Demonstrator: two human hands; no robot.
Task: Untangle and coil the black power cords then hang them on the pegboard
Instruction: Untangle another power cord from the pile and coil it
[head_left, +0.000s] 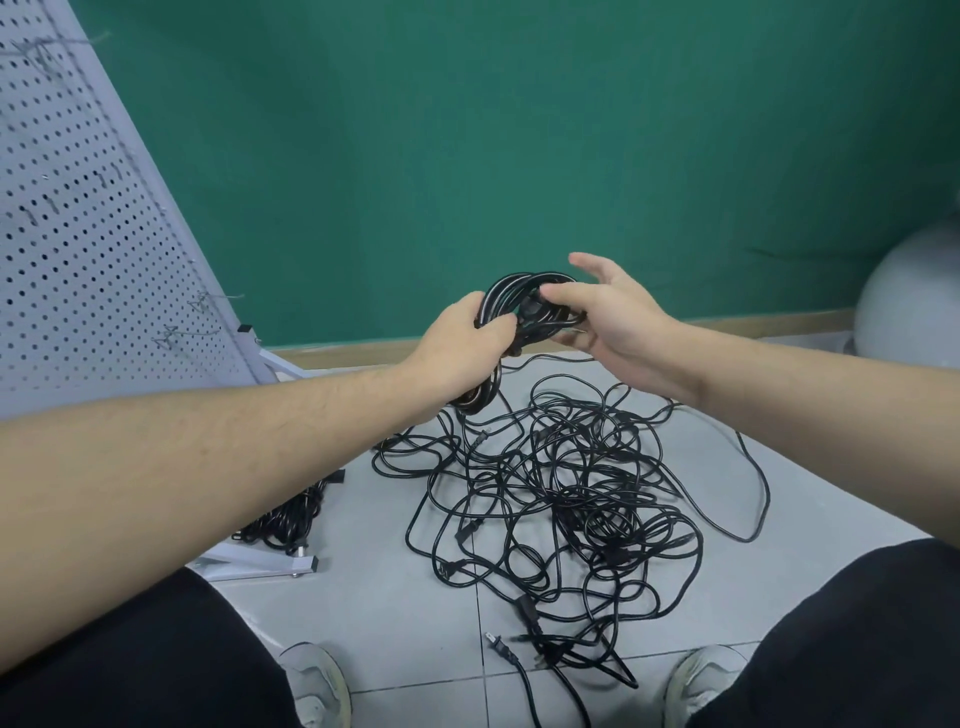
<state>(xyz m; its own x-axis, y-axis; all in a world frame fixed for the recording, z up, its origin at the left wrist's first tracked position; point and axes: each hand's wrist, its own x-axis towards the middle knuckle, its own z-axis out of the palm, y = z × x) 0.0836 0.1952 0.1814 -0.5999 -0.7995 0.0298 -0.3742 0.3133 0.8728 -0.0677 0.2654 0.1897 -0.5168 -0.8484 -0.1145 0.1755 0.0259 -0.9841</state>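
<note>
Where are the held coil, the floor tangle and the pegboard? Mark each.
held coil (511, 296): head view, on its upper loops.
floor tangle (571, 483): head view, on its dense middle.
pegboard (78, 234): head view, on its perforated panel.

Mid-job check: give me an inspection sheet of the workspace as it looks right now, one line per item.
Surface: grey tiled floor, person seated over it.
Job's things: coil of black cord held up in both hands; pegboard on the left with wire hooks, none seen carrying a cord.
Clutter: nothing seen.
Grippers: left hand grips the coil's side; right hand pinches the coil's far side between thumb and lower fingers, index finger stretched out.
Cables: tangle of loose cords on the floor; bundle lying by the pegboard's foot.
Surroundings: green wall; grey ball at right.
</note>
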